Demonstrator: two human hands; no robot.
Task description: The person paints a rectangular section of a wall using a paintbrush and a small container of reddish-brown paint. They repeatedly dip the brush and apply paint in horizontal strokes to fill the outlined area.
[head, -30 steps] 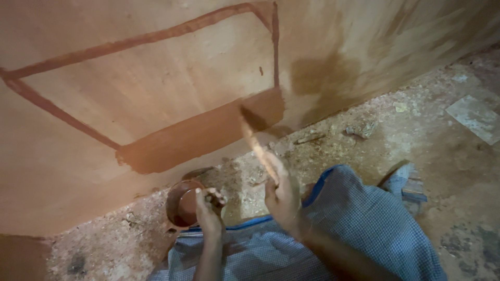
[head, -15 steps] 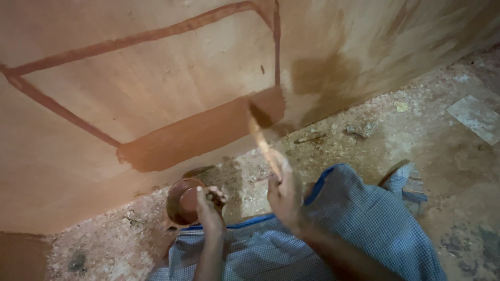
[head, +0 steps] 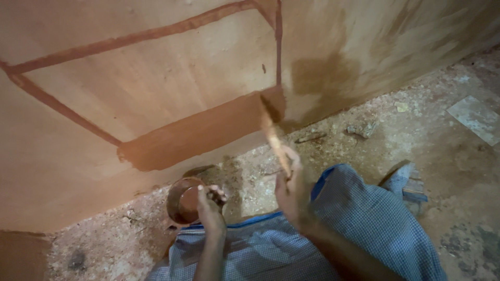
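Note:
My right hand [head: 292, 188] grips a paint-coated brush [head: 272, 131] whose tip touches the right end of a wide red-brown painted band [head: 198, 132] low on the tan wall [head: 156, 83]. Thin red-brown lines [head: 135, 37] outline a rectangle above the band. My left hand [head: 210, 207] holds the rim of a small round tin [head: 183, 200] of red-brown paint standing on the floor by the wall. A blue checked cloth [head: 359, 229] covers my lap and knees below both hands.
The floor [head: 416, 130] is rough and gritty, with small bits of debris [head: 359, 128] near the wall's base and a pale flat tile piece [head: 476, 118] at the right. A darker damp patch [head: 323, 78] marks the wall right of the rectangle.
The brush tip has slid along the right end of the painted band, up toward the corner. My left hand stays on the tin.

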